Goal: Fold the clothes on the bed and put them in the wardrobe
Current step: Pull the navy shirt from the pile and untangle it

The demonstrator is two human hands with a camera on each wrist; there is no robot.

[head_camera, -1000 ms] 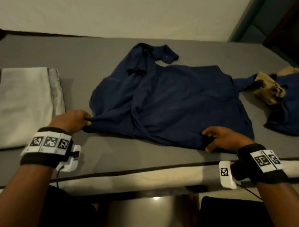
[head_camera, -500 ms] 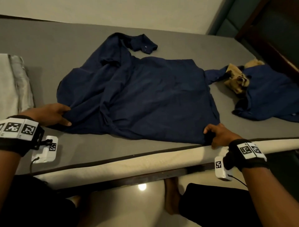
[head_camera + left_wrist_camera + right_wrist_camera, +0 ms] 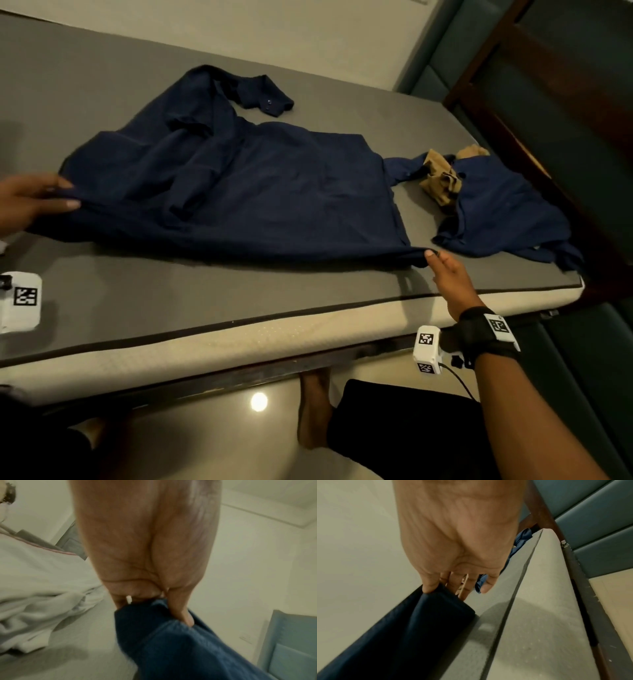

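No readable words, brand names or numbers appeared in any view. The only markings were black-and-white square code patterns on the white wrist camera boxes and on the black wristband; they carried no letters or digits.

Navy shirt; grey mattress
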